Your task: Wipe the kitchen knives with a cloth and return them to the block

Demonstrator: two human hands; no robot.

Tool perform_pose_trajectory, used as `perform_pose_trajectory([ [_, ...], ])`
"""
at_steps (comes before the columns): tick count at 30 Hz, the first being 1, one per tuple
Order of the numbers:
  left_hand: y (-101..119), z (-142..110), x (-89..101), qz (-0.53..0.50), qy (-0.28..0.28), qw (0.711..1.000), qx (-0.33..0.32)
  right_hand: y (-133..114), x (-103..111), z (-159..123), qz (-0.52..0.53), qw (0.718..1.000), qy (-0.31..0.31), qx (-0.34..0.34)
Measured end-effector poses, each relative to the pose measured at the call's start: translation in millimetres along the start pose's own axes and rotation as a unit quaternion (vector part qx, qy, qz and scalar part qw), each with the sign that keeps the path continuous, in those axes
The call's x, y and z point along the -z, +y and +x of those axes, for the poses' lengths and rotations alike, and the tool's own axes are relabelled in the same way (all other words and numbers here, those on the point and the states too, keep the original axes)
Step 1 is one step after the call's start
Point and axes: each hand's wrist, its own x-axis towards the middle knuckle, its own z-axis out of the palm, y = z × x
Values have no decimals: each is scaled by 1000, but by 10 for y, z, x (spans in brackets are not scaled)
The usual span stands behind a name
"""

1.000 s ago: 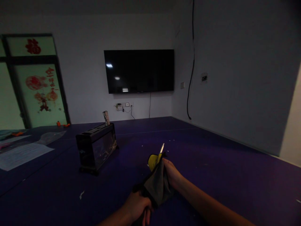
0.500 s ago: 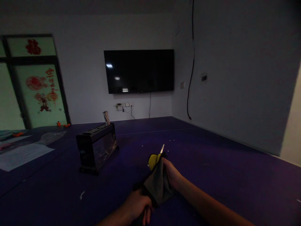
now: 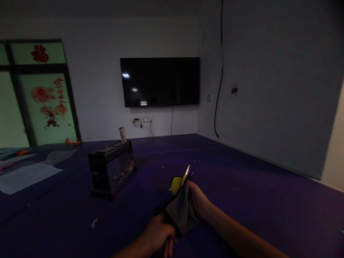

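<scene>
A grey and yellow cloth (image 3: 179,211) with a dark border is bunched between my hands, above the purple surface. My left hand (image 3: 161,233) has its fingers curled round the near end of it. Higher up, my right hand (image 3: 198,199) is closed on the cloth near its yellow fold. Beyond that fold sticks out a thin, pale, pointed metal tip (image 3: 187,170); the rest of it is hidden by the cloth, so its kind does not show. To the left stands a black-framed case with clear sides (image 3: 118,175), touched by neither hand.
A patterned cylinder (image 3: 122,135) stands on top of the case. White scraps, such as one curled strip (image 3: 94,222), lie on the purple surface (image 3: 249,215). Papers (image 3: 29,177) and a clear plastic bag (image 3: 59,156) are at left. A television (image 3: 161,82) hangs on the far wall.
The whole view has shifted very slightly. Both hands keep hold of the cloth, with the metal tip still showing; little else differs.
</scene>
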Motion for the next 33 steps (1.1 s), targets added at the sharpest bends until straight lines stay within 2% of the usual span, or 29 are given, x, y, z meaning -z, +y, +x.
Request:
perform_pose_trajectory([
  [4, 3, -1, -2, -24, -27, 999, -24, -142, 30, -3, 11, 1000, -2, -10],
  [8, 34, -25, -22, -15, -28, 999, -37, -221, 64, 19, 13, 1000, 2, 6],
  [13, 15, -12, -29, -34, -2, 999, -25, -192, 105, 63, 3, 1000, 17, 24],
  [19, -51, 73, 8, -32, -27, 999, -16, -147, 211, 148, -3, 997, 43, 60],
  [26, -17, 43, 21, -29, -24, 999, -10, -147, 370, 271, 10, 993, 87, 81],
  [33, -32, 47, 23, -24, -28, 999, -11, -164, 398, 281, 13, 993, 83, 79],
])
